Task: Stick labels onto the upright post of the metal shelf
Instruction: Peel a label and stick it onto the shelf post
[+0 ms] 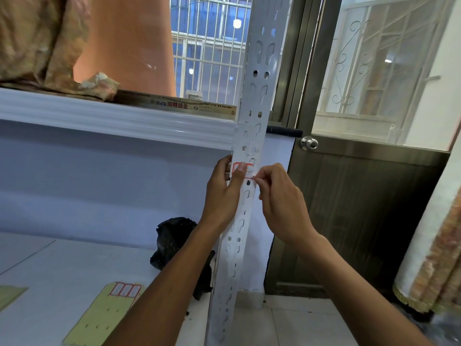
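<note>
A white perforated upright post [259, 78] of the metal shelf runs from top to bottom in the middle of the view. A white label with a red border [249, 170] lies across the post just below the upper shelf rail. My left hand [225, 191] grips the post from the left, thumb pressing the label's left part. My right hand [279, 201] pinches the label's right edge between thumb and forefinger. On the lower shelf board, a green backing sheet [99, 318] carries three red-bordered labels [126, 290].
A crumpled black plastic bag [174, 238] sits on the lower shelf board [62, 265] beside the post. Cloth bundles [45, 41] lie on the upper shelf. A brown door with a round knob [308, 143] stands right of the post; a curtain [434, 258] hangs at far right.
</note>
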